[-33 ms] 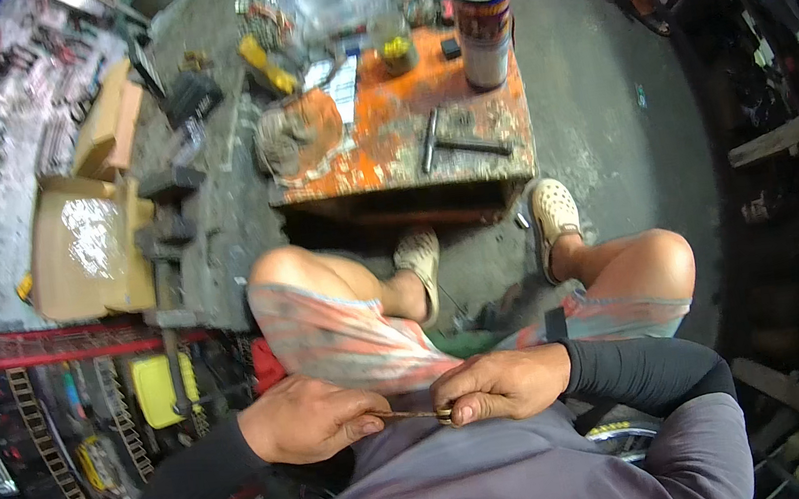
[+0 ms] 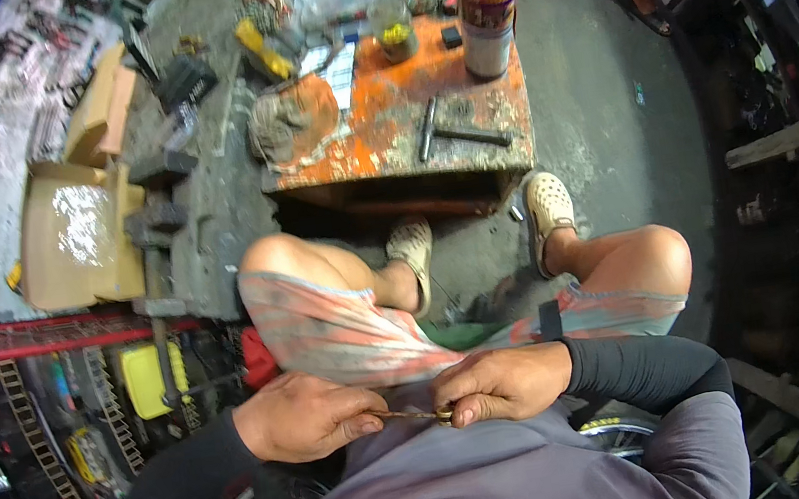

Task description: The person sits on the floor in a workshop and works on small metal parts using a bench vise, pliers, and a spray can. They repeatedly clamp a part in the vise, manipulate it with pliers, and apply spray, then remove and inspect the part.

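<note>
Brassy piece (image 2: pixel 445 415) met thin rod (image 2: pixel 407 413), seemingly mid-work, pinched by right hand (image 2: pixel 503 383) and left hand (image 2: pixel 306 415) before the orange table (image 2: pixel 385 102).

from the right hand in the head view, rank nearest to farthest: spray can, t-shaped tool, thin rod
Nearest to the right hand first:
1. Thin rod: just to its left, between the hands.
2. T-shaped tool: ahead, on the orange box.
3. Spray can: farther ahead, by the box's right edge.

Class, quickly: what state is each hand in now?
Left hand: closed, holding a thin rod.
Right hand: closed, holding a small brassy piece.
</note>
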Tool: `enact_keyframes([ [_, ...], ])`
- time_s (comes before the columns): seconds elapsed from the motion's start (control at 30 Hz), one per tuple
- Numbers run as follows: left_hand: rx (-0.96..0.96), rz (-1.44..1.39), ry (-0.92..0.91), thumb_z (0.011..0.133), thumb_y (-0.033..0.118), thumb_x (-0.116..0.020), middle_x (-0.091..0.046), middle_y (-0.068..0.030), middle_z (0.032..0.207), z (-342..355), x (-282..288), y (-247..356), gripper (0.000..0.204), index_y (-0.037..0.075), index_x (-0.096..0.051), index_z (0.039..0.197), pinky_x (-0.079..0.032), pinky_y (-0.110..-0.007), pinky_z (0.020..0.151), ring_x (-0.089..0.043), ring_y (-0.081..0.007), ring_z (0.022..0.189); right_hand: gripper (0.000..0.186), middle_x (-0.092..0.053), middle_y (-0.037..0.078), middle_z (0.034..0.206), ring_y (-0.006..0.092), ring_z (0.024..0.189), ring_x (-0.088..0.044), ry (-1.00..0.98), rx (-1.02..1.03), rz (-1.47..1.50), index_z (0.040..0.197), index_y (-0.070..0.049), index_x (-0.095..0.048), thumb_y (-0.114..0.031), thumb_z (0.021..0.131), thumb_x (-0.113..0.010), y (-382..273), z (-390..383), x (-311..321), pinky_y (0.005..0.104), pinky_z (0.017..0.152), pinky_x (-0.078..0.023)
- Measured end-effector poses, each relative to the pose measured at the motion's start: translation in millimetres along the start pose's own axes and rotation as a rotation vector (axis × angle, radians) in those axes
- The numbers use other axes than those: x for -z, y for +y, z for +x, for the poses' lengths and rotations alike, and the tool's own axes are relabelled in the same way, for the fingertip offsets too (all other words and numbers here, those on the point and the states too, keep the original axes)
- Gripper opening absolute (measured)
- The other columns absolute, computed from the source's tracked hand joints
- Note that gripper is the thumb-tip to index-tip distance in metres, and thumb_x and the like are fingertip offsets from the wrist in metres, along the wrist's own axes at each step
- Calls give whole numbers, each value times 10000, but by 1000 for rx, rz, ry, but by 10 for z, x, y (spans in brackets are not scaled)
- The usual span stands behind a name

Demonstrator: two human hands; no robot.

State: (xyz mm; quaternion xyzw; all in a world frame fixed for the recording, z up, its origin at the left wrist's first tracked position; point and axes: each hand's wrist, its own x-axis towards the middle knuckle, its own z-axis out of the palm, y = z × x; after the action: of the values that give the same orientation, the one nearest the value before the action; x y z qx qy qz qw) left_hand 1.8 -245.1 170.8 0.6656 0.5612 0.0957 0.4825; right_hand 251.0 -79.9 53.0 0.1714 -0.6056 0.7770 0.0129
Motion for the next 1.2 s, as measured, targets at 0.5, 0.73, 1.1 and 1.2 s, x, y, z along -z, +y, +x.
enact_keyframes([
  [0.5,-123,-75,-10,1083,343,-668,-754,-106,869,146,-68,87,252,102,-714,1025,-596,-479,692,-750,-368,809,441,-627,144,885,385,812,-646,58,-91,-269,1006,-8,-627,-439,1095,-658,-584,-162,-120,481,723,-529],
  [0.73,-154,-256,243,1121,302,-640,-769,-156,946,316,-254,-264,287,41,-753,1089,-602,-430,786,-762,-356,860,389,-688,157,921,380,869,-716,318,-129,-289,1104,-8,-614,-395,1140,-591,-359,-114,94,474,760,-544],
  [1.1,-188,-352,-68,1136,252,-587,-755,-207,991,634,-194,-187,306,-15,-732,1099,-578,-450,871,-752,-386,975,455,-617,91,721,254,613,-653,395,-143,-395,1069,-49,-641,-371,918,-925,-373,-44,36,412,568,-475],
  [1.2,-202,-415,-11,1135,241,-598,-772,-172,967,704,-296,-213,292,-9,-748,1146,-585,-435,842,-755,-368,923,396,-648,67,734,166,632,-658,509,-156,-283,1079,-49,-672,-308,923,-929,-444,-3,14,370,564,-478],
])
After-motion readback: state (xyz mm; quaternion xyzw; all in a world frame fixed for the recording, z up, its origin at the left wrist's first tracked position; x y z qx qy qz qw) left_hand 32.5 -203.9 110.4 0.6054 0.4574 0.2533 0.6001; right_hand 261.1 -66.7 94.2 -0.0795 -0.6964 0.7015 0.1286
